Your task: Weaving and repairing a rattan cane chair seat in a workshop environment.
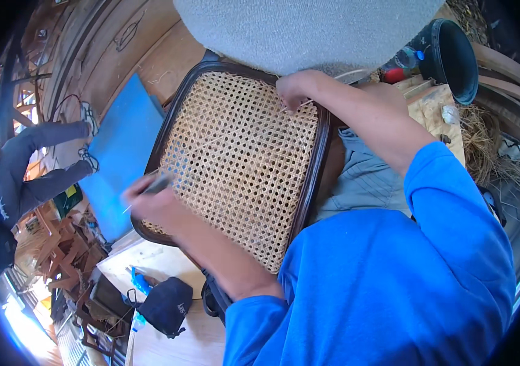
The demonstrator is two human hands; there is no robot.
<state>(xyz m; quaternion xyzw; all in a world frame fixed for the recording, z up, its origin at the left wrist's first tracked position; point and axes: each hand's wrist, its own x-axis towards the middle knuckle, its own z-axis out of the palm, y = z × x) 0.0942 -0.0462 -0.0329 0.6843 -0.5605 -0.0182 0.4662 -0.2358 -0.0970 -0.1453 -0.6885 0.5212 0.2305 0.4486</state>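
A woven cane panel (235,152) in a dark brown wooden frame (312,189) lies tilted in front of me, against my lap. My left hand (153,201) is closed around a dark-handled tool (158,183) above the panel's left edge. Motion blurs that hand, and the kind of tool cannot be made out. At the far right corner, the fingers of my right hand (299,88) are bent down onto the weave. Thin pale cane strands (307,105) stick out beside these fingers, which look pinched on one; the fingertips are partly hidden.
Beyond the panel is a light grey cloth-covered surface (308,30). A blue board (122,152) lies left, near another person's legs (52,152). A black bag (165,308) rests on a pale wooden bench (180,348). A dark bucket (455,64) and bundled cane strands (482,143) stand right.
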